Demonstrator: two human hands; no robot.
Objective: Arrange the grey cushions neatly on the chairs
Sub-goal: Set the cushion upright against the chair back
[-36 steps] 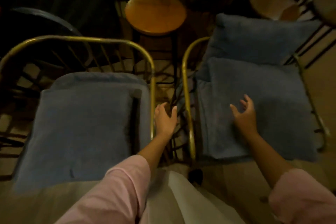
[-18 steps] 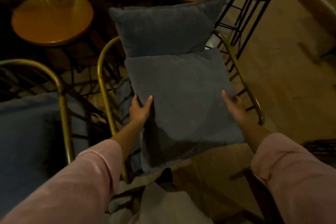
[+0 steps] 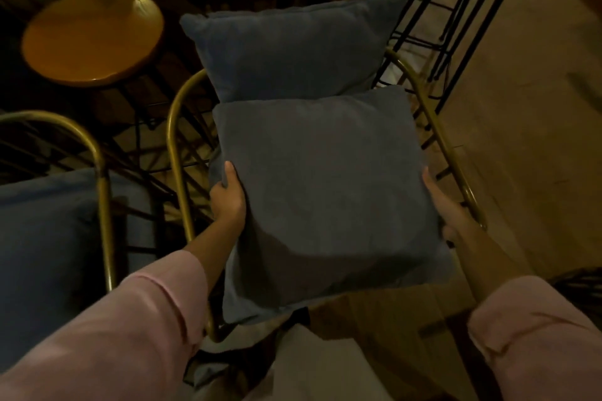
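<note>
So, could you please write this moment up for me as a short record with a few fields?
setting: dim room, wooden stools behind brass-framed chairs
held item: front grey cushion, gripped at both side edges
left hand: shut on the cushion's left edge
right hand: shut on its right edge
back cushion: upright against the chair back, just behind the held one
neighbouring chair: at left, with its own grey cushion
sleeves: pink

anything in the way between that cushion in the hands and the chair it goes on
Nothing visible. The square grey cushion, gripped by left hand and right hand, sits over the brass-framed chair; another grey cushion leans behind.
</note>
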